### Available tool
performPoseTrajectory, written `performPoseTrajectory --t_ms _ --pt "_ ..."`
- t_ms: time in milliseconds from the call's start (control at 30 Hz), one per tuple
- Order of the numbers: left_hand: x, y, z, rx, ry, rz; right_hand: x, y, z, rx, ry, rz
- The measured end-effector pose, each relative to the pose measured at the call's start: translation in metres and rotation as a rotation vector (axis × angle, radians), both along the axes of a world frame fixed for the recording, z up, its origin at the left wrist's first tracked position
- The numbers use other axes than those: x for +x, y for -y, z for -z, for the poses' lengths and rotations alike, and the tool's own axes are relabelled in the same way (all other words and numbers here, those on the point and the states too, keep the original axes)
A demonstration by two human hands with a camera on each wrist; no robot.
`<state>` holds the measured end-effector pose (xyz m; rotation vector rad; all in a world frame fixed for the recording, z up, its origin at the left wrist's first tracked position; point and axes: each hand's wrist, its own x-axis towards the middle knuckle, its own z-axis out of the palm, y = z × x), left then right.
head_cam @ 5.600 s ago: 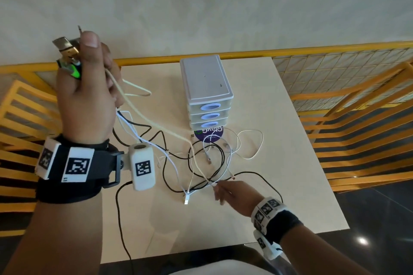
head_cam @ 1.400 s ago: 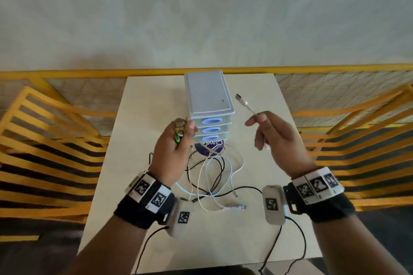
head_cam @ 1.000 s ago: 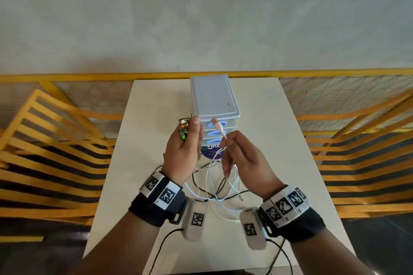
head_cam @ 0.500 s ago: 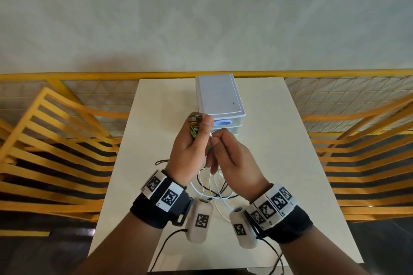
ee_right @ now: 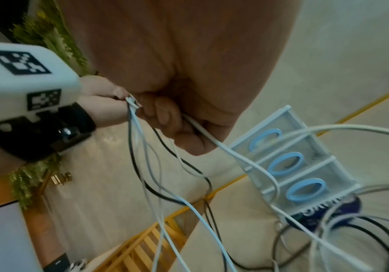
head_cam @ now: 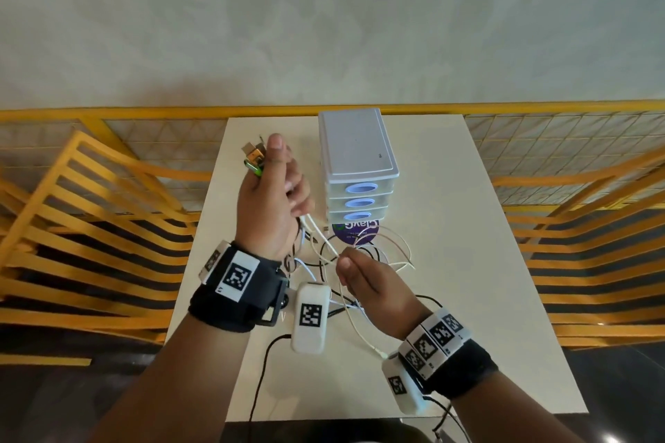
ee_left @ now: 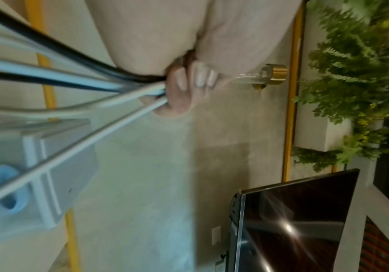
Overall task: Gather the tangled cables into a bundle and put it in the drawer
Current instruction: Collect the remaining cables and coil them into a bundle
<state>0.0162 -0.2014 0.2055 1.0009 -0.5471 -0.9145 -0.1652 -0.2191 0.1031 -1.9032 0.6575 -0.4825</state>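
Note:
My left hand point(head_cam: 277, 183) is raised left of the drawer unit point(head_cam: 356, 169) and grips a bunch of cable ends. Their plugs point(head_cam: 255, 158) stick out above the thumb. In the left wrist view its fingers point(ee_left: 179, 86) curl round black and white cables point(ee_left: 72, 81). My right hand point(head_cam: 343, 261), lower and nearer me, pinches a white cable point(head_cam: 320, 234) that runs up to the left hand; the right wrist view shows its fingers point(ee_right: 165, 119) on it. The other loops point(head_cam: 388, 252) lie tangled on the table point(head_cam: 449, 262) before the unit, whose three drawers are closed.
A round purple sticker point(head_cam: 354, 230) lies under the unit's front. Yellow slatted chairs stand left point(head_cam: 90, 227) and right point(head_cam: 583, 227) of the table, and a yellow rail point(head_cam: 144, 113) runs along the wall behind. Black wrist-camera cords point(head_cam: 262, 370) hang over the near table edge.
The hands were together in front of the drawers; now the left hand has lifted up and left with the cable ends, and the right hand has drawn back toward me along the white cable.

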Motion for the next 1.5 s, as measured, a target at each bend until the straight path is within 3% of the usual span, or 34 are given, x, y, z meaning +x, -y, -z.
performPoseTrajectory --t_ms 400,567,700,767,900,1033,1233,1367,1500 --pt "0.089 -0.028 -0.068 -0.116 -0.037 -0.337 -0.069 -0.002 0.056 -0.103 -0.303 0.062" --pt "0.099 -0.034 -0.065 -0.080 -0.025 -0.294 -0.080 0.002 0.062 -0.069 -0.366 0.056" --pt "0.086 -0.042 -0.059 0.000 0.026 -0.168 -0.082 0.006 0.072 -0.032 -0.465 -0.107" --pt "0.080 -0.049 -0.055 0.048 0.049 -0.127 -0.079 0.021 0.076 -0.017 -0.462 -0.054" --pt "0.079 -0.060 -0.049 0.104 0.039 -0.099 -0.039 0.081 0.076 -0.036 -0.489 0.198" --pt "0.090 -0.072 -0.042 0.120 0.017 0.012 0.032 0.120 0.090 -0.069 -0.640 0.215" --pt "0.097 -0.088 -0.031 0.131 -0.018 0.138 0.115 0.118 0.127 -0.020 -0.781 0.178" --pt "0.096 -0.091 -0.019 0.124 -0.068 0.173 0.132 0.124 0.150 0.082 -0.900 0.304" --pt "0.093 -0.086 -0.005 0.132 -0.101 0.186 0.137 0.125 0.154 0.018 -0.916 0.369"
